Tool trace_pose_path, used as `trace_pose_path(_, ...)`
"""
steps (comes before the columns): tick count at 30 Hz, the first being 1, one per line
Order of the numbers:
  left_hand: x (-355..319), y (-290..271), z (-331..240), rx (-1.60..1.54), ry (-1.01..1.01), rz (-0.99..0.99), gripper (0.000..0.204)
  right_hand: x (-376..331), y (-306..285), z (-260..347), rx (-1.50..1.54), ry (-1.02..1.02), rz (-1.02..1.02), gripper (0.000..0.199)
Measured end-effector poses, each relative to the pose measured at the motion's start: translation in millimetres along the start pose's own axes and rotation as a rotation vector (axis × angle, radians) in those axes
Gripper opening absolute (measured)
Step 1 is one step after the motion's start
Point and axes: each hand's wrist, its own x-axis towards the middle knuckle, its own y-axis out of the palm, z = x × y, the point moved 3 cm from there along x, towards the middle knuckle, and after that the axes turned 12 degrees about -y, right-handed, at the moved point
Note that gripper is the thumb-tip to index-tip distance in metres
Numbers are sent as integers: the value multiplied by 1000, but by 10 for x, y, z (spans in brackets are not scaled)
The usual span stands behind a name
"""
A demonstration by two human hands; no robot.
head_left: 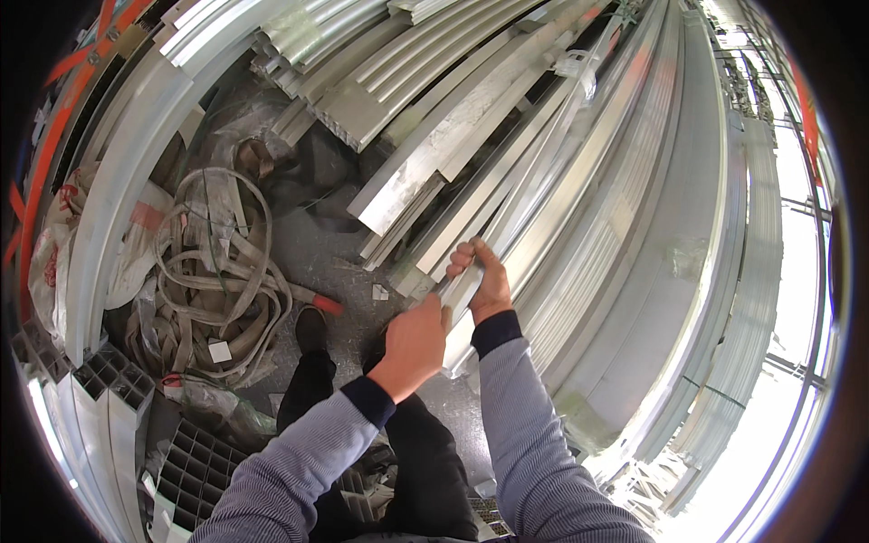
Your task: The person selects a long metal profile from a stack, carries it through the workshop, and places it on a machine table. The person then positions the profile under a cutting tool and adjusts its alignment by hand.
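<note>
A long silver metal profile (520,201) slants up and away from me over a stack of similar lengths. My right hand (487,282) is wrapped around it close to its near end, the thumb and curled fingers on top. Just nearer and to the left, my left hand (412,348) is closed at the profile's end, its back toward me, so most of its fingers are hidden. Directly to the right of my hands lie more long metal profiles (588,271).
Bundled metal profiles (389,95) fill the far side. Coiled pale straps (217,262) lie on the floor at left, near square hollow tubes (195,466) standing on end. An orange-red rack post (59,145) rises at the far left. Wide pale profiles (674,290) lie at right.
</note>
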Motion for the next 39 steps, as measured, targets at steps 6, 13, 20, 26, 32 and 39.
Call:
trace_pose_path(6,-931,-297,94,25,39,40,27,-984,148,-83,-91,-26,109,21)
trace_pose_path(13,-2479,-1009,652,49,-134,174,26,-2585,366,-869,-105,292,-74,16)
trace_pose_path(20,-3387,-1607,692,-143,-370,187,33,-3275,682,-847,-118,316,139,18)
trace_pose_path(26,-3943,-1647,634,-957,-425,357,51,-3447,878,-439,49,458,208,15)
trace_pose_path(32,-4255,-1628,319,-1176,-242,49,61,-3599,1478,-105,127,616,241,17)
trace_pose_path(39,-4224,-1560,178,-1447,38,-79,60,-3712,1874,154,56,582,205,26)
